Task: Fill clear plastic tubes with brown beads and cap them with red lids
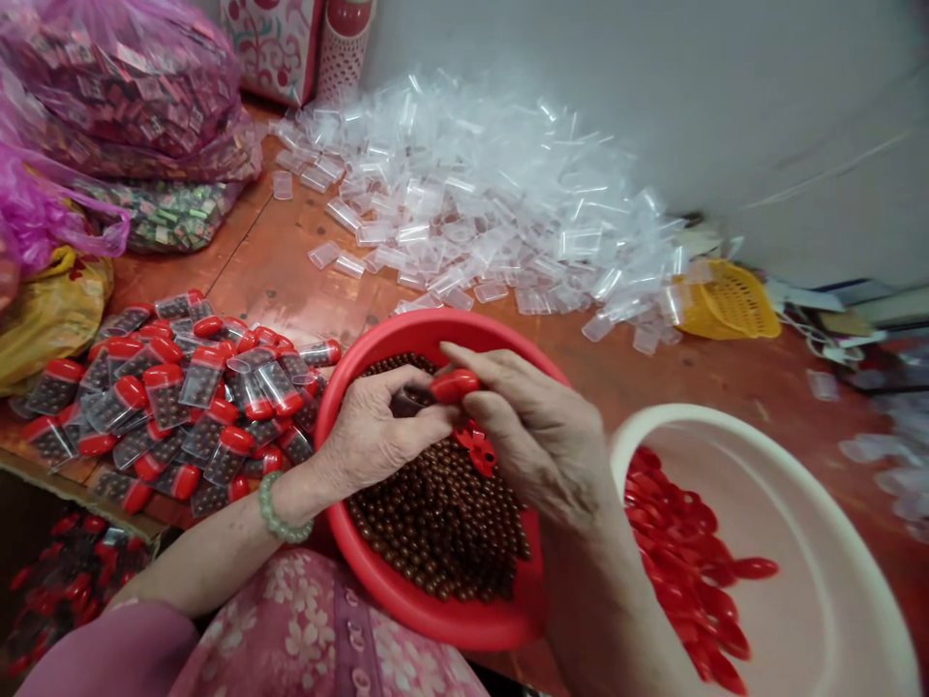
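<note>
Over a red basin (346, 571) of shiny brown balls (428, 528), my two hands meet. My left hand (381, 426), with a green bead bracelet at its wrist, is closed round a small clear container (412, 399) with dark balls inside; the fingers cover much of it. At its right end, my right hand (541, 436) pinches a red cap (455, 386). Whether the cap is fully seated cannot be seen. A few more red caps (479, 450) lie on the balls below my right fingers.
Left of the basin lies a heap of filled red-capped containers (195, 397). Loose clear containers (471, 203) are piled along the wall. At right stands a white tub (813, 561) with red caps (678, 552). A yellow basket (733, 300) and stuffed pink bags (131, 106) sit farther back.
</note>
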`<state>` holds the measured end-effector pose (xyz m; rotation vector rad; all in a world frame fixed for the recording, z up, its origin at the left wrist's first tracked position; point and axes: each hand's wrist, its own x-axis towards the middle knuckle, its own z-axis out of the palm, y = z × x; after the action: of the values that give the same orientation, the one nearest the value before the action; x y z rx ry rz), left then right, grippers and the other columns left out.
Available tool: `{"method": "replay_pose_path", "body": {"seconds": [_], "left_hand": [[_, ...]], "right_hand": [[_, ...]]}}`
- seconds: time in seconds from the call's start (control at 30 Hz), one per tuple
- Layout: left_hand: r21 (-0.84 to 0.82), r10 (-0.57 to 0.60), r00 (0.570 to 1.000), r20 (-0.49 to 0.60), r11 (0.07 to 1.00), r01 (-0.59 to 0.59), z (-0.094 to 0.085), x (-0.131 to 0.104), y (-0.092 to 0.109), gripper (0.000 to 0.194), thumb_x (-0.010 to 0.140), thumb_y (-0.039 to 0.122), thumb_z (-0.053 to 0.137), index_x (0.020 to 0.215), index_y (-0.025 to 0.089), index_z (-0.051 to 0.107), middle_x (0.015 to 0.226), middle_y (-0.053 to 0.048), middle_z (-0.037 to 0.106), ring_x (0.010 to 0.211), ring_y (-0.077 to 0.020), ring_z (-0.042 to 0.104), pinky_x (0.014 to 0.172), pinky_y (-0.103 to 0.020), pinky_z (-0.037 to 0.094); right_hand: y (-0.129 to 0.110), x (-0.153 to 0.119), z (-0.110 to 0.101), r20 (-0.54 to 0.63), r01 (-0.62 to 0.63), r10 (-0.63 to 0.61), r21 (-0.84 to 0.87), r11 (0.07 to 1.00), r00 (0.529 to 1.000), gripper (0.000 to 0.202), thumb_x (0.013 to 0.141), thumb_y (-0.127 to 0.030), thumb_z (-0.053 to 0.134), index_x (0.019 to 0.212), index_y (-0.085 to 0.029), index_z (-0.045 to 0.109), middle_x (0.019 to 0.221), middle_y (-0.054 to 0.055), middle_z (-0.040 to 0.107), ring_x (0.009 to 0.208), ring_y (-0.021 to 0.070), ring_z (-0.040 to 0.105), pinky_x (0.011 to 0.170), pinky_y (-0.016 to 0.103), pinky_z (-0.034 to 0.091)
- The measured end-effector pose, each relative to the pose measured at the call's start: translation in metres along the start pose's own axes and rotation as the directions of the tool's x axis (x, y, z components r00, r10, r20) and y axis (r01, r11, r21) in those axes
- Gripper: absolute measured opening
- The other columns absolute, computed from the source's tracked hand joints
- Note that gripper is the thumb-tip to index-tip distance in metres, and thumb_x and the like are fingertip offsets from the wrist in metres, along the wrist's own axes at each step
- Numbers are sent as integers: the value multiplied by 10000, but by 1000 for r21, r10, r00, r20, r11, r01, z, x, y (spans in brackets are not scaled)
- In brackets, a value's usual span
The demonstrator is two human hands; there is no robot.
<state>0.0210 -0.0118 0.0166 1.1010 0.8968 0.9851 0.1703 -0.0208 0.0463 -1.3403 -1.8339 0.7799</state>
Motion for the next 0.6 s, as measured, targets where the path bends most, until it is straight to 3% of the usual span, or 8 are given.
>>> {"method": "replay_pose_path", "body": {"seconds": [0.07,0.27,0.43,0.53,0.6], "left_hand": [[-25,1,1000,6,1000,0,-2,0,-3,122,738,251,638,780,138,618,661,42,518,613,-76,447,593,-214,371],[-131,-21,992,123,991,37,-6,0,-8,227,768,249,660,955,121,643,844,-6,638,727,-101,552,710,-232,447],[-54,-36,980,195,997,48,-8,1,-12,158,792,202,627,914,109,662,844,-12,646,810,-130,565,798,-260,443],[-88,-39,967,253,994,63,-8,1,-13,144,793,206,627,893,108,662,838,-9,638,809,-128,559,822,-268,433],[-132,-61,962,265,986,98,-8,0,-13,133,783,190,626,885,110,655,824,-5,631,795,-124,559,824,-271,433]], "right_hand": [[-1,2,-1,67,93,-86,-107,990,994,367,905,-292,570,1269,-301,625,1038,61,671,941,197,645,835,346,545],[3,5,0,26,203,-202,-167,965,979,274,922,-198,542,1163,-259,657,898,42,669,801,160,653,717,290,546],[-1,8,-6,131,297,-274,-206,932,953,149,884,-196,606,1024,-204,658,935,65,690,854,173,664,748,287,545],[-3,11,-6,161,294,-264,-208,933,951,101,874,-228,628,963,-198,667,851,50,702,763,161,664,684,271,540],[-1,11,-4,142,253,-227,-204,946,963,167,873,-227,628,1033,-201,669,881,50,717,770,163,672,701,280,545]]}}
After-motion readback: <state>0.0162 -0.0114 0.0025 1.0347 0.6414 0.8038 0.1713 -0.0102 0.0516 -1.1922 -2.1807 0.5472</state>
